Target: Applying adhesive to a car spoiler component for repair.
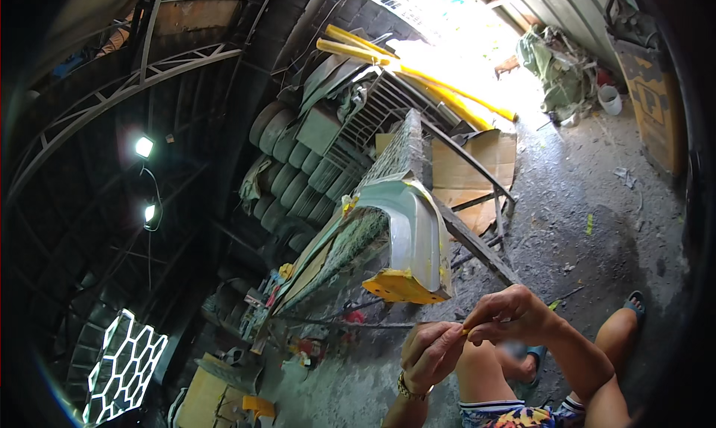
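Note:
My left hand [432, 353], with a gold-coloured band at its wrist, is closed in a pinch. My right hand [513, 314] meets it from the right, its fingers bent and pressed together. Between the fingertips of both hands shows a small yellow-orange piece [466, 331], too small to name its kind. Just beyond my hands, a curved silver-grey panel [418, 223] with a yellow lower end rests on a metal-framed stand [477, 245]. Neither hand touches the panel.
Yellow poles [447, 100] lie across the rack's far end. Flattened cardboard [477, 163] is on the floor behind the stand. Stacked tyres [287, 159] line the left. A white bucket [609, 100] and a yellow-black board [650, 100] stand at the far right.

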Motion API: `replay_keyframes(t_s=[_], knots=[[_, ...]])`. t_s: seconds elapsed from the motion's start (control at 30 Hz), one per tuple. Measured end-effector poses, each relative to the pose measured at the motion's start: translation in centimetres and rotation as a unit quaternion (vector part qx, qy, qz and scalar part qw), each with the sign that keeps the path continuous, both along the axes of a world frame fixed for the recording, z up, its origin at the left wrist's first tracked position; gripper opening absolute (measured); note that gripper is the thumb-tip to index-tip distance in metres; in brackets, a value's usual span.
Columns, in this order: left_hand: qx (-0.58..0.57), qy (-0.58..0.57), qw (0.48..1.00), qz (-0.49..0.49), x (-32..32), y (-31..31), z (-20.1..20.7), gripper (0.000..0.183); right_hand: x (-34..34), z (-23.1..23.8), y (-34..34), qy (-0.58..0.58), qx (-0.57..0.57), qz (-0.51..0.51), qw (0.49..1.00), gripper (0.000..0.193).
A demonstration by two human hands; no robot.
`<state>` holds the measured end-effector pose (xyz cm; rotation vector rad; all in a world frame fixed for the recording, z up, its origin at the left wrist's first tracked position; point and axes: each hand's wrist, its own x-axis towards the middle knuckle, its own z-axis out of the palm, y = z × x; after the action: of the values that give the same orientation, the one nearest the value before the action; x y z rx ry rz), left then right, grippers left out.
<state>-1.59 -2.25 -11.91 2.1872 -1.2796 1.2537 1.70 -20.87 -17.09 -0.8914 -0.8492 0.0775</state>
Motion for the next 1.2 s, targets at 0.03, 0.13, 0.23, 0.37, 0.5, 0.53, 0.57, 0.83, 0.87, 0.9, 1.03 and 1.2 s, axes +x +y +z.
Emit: replay_keyframes(t_s=[0.03, 0.13, 0.23, 0.37, 0.5, 0.53, 0.57, 0.83, 0.87, 0.9, 1.03, 1.2], knots=[[0.003, 0.002, 1.0, 0.009, 0.1, -0.2, 0.1, 0.03, 0.3, 0.0, -0.2, 0.015, -0.006, 0.019, 1.0, 0.012], [0.029, -0.01, 0.999, 0.013, 0.5, -0.8, 0.3, 0.029, 1.0, -0.5, -0.2, 0.042, 0.016, 0.056, 0.997, 0.013], [0.056, -0.032, 0.997, 0.028, 0.8, -0.9, 0.3, 0.029, 1.7, -0.3, -0.3, 0.076, 0.047, 0.091, 0.992, 0.017], [0.046, -0.035, 0.998, 0.04, 1.0, -0.9, -0.5, 0.026, 2.2, -0.5, -0.6, 0.111, 0.069, 0.161, 0.978, 0.016], [0.027, -0.037, 0.999, 0.008, 1.9, -0.7, -1.6, 0.035, 2.4, -0.8, -1.2, 0.109, 0.03, 0.142, 0.983, 0.017], [0.027, -0.033, 0.999, 0.009, 2.0, -0.8, -1.8, 0.035, 2.5, -0.8, -1.1, 0.08, 0.038, 0.12, 0.989, 0.016], [0.024, -0.042, 0.999, 0.011, 2.0, -0.9, -1.9, 0.028, 2.5, -0.9, -1.1, 0.05, 0.046, 0.097, 0.993, 0.016], [-0.158, -0.036, 0.985, -0.055, 1.3, -0.4, -4.1, 0.029, 2.0, -0.8, -1.5, 0.077, 0.061, 0.146, 0.984, 0.013], [-0.159, -0.036, 0.985, -0.056, 1.1, 0.2, -4.0, 0.029, 2.2, -0.7, -1.7, 0.077, 0.061, 0.145, 0.985, 0.013], [-0.118, -0.03, 0.992, -0.029, 0.7, 1.3, -3.8, 0.032, 2.4, -0.7, -2.0, 0.088, 0.062, 0.136, 0.985, 0.013], [-0.105, -0.012, 0.994, 0.022, -0.5, 2.0, -3.6, 0.025, 2.7, -1.9, -2.3, 0.089, 0.1, 0.093, 0.987, 0.014], [-0.144, -0.019, 0.986, 0.082, -0.5, 1.7, -3.5, 0.023, 1.9, -0.3, -2.6, 0.089, 0.081, -0.034, 0.992, 0.004]])
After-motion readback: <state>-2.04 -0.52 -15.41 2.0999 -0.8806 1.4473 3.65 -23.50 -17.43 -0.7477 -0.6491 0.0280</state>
